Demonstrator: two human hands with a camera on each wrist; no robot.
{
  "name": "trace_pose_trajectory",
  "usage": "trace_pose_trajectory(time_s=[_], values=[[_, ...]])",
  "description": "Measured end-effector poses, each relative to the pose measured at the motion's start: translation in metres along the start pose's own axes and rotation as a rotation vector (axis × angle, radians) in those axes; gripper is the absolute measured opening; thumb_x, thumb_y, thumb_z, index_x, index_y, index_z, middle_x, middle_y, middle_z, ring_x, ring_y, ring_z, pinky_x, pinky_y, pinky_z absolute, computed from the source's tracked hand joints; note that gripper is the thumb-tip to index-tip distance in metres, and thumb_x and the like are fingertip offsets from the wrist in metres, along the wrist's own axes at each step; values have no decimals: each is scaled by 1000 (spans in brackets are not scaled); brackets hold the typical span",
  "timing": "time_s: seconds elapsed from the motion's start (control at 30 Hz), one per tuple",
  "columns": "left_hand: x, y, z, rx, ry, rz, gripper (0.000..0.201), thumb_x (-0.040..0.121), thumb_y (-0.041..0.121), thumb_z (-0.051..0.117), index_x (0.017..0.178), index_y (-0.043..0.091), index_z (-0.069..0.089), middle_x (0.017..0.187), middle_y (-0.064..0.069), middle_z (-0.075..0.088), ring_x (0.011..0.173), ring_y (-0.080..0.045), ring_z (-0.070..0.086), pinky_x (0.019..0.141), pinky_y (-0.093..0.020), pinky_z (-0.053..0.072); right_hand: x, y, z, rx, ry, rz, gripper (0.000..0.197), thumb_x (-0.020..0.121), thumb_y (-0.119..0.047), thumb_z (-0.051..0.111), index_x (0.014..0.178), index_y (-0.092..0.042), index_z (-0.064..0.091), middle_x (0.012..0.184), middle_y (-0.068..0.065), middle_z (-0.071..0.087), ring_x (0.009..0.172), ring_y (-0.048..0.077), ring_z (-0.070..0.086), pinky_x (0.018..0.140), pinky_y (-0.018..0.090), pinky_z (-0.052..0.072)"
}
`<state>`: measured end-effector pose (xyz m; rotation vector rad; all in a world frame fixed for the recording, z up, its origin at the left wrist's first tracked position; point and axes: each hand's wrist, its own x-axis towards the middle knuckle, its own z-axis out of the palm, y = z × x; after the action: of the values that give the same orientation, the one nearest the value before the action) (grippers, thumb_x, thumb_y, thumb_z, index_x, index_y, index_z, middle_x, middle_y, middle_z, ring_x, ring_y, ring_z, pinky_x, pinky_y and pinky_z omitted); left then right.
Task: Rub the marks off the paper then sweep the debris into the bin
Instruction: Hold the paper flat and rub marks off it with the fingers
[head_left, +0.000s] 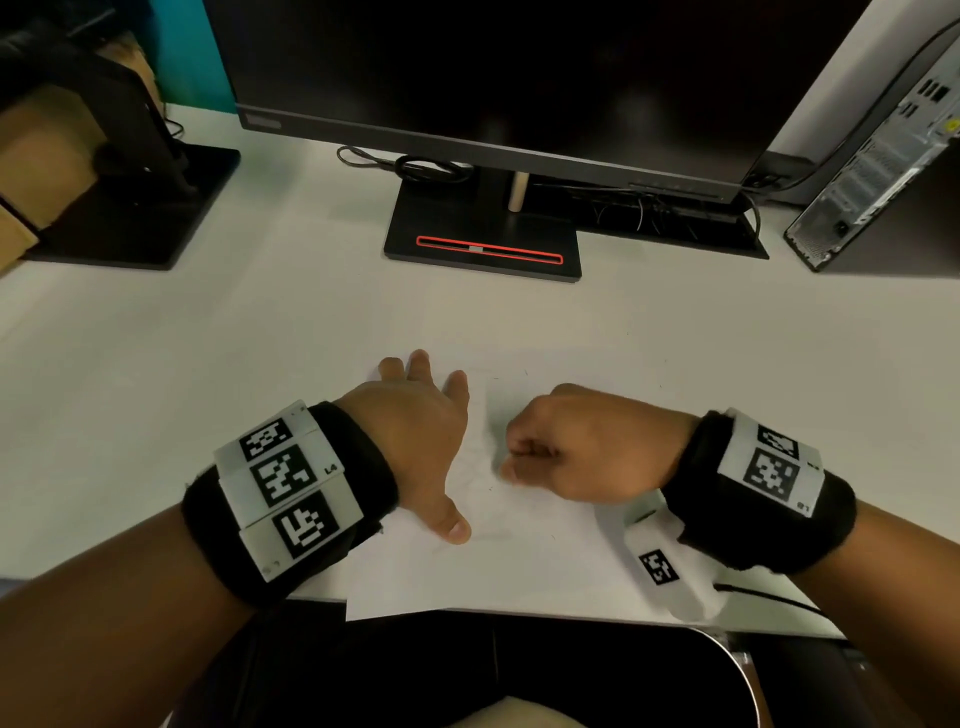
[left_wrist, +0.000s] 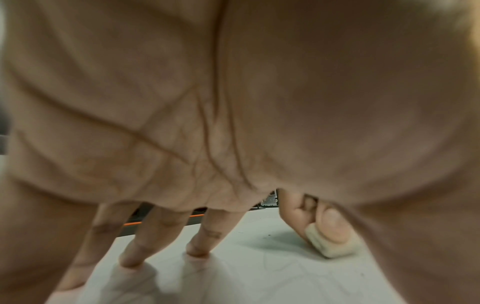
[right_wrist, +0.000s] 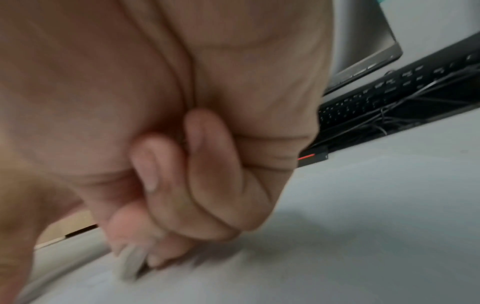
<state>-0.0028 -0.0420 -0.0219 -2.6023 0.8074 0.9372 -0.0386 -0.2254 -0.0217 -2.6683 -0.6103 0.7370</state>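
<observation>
I see the paper (head_left: 519, 561), a white sheet, lying flat on the desk with its near edge reaching the desk's front edge. Faint pencil marks (head_left: 493, 488) show across its middle, and small dark specks of debris (left_wrist: 262, 236) lie scattered on it. The eraser (left_wrist: 330, 244), a small off-white block, contacts the sheet at one end.

Thin matt white paper (head_left: 519, 561) lies on the smooth matt white surface (head_left: 156, 364), the monitor base (head_left: 483, 249) is matt black plastic, the eraser (left_wrist: 330, 244) dull and rubbery.
</observation>
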Motion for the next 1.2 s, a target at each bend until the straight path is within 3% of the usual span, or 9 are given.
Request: trace_pose_trajectory(time_s=[0.17, 0.33, 0.47, 0.63, 0.77, 0.9, 1.03, 1.2], values=[[0, 0, -1, 4, 5, -1, 143, 66, 75, 74, 156, 10, -15, 162, -28, -12, 148, -48, 3, 113, -51, 36, -7, -8, 10, 13, -97, -48, 42, 100, -36, 54, 72, -4, 55, 56, -1, 48, 52, 12, 41, 54, 22, 36], [1, -1, -1, 0, -4, -3, 142, 65, 75, 74, 157, 11, -15, 162, -28, -11, 147, -47, 5, 111, -52, 39, -6, -7, 10, 16, -4, -45, 41, 101, -34, 54, 71, -6, 54, 56, 1, 50, 50, 12, 41, 52, 19, 35], [2, 0, -1, 8, -6, -10, 143, 65, 76, 74, 157, 11, -14, 162, -28, -11, 147, -48, 5, 111, -53, 38, -14, -14, 18, 29, -99, -86, 41, 101, -33, 54, 72, -4, 55, 57, 3, 51, 52, 13, 42, 53, 19, 36], [1, 0, -1, 14, -5, -12, 142, 65, 76, 73, 157, 11, -14, 162, -28, -11, 148, -47, 5, 111, -52, 38, -12, -8, 14, 20, -5, -61, 42, 101, -34, 53, 69, -7, 54, 54, 0, 49, 50, 13, 43, 53, 20, 36], [2, 1, -2, 3, -18, -22, 143, 65, 75, 74, 157, 12, -16, 162, -26, -12, 148, -47, 2, 112, -53, 36, -19, -15, 20, 25, -77, -101, 41, 101, -32, 54, 71, -4, 55, 55, 3, 50, 53, 13, 43, 53, 18, 35], [2, 1, -2, 6, -19, -25, 143, 65, 76, 73, 157, 12, -16, 162, -26, -13, 148, -47, 3, 112, -53, 37, -15, -8, 15, 8, 15, -57, 43, 101, -32, 53, 67, -5, 53, 52, 1, 47, 50, 13, 42, 51, 19, 34], [0, 1, -2, 3, -21, -22, 143, 66, 75, 73, 156, 11, -17, 162, -27, -13, 148, -47, 3, 114, -53, 34, -23, -16, 23, 2, -67, -115, 40, 100, -30, 54, 70, -4, 54, 56, 5, 51, 54, 15, 44, 53, 19, 34], [0, 1, -3, -4, -26, -31, 143, 65, 76, 73, 156, 12, -17, 162, -26, -14, 148, -48, 1, 112, -55, 36, -22, -4, 17, 22, 13, -62, 43, 101, -33, 54, 68, -4, 52, 54, 5, 49, 51, 14, 42, 51, 19, 33]])
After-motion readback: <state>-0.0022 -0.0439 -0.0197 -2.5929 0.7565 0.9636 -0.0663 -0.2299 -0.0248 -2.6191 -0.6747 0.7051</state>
